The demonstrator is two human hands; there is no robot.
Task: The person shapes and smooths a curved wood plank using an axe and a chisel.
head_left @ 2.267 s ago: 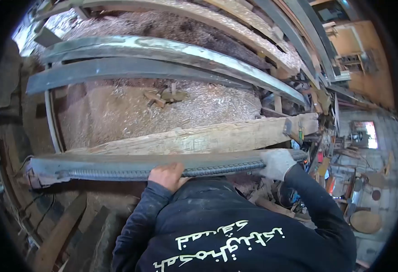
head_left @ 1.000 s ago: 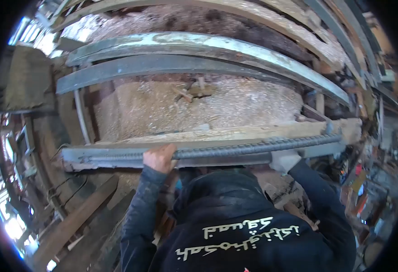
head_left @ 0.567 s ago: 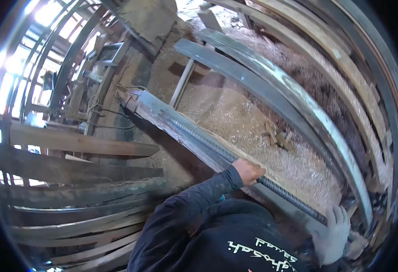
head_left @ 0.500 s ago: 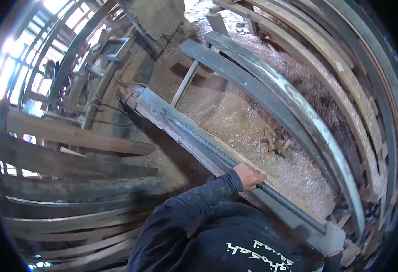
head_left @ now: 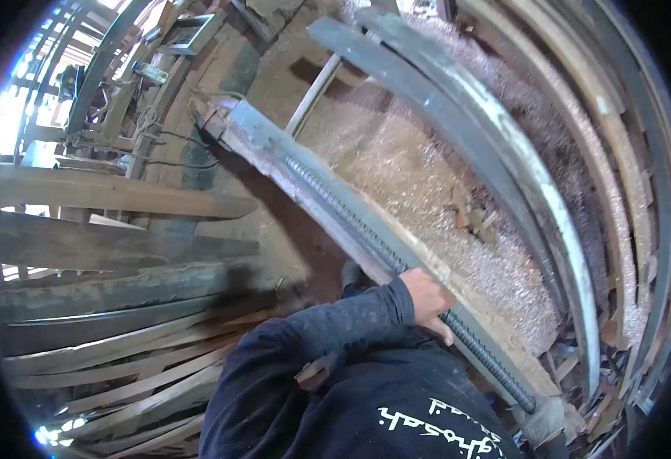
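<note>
A long ribbed steel rebar (head_left: 351,222) lies along a grey metal beam (head_left: 270,141) that runs diagonally from upper left to lower right. My bare left hand (head_left: 429,297) is closed around the rebar near its lower half, my dark sleeve behind it. At the rebar's lower end a pale grey shape (head_left: 550,422) may be my gloved right hand; its grip is hidden at the picture's edge.
Sawdust (head_left: 397,168) covers the ground beyond the beam, with small wood scraps (head_left: 469,218) on it. Two long curved steel rails (head_left: 465,122) run past it. Stacked wooden planks (head_left: 121,206) lie to the left, with cables (head_left: 159,145) near the beam's far end.
The view has swung left and tilted, so the beam now runs diagonally. My left hand still grips the rebar; the gloved right hand has slid almost out of the picture.
</note>
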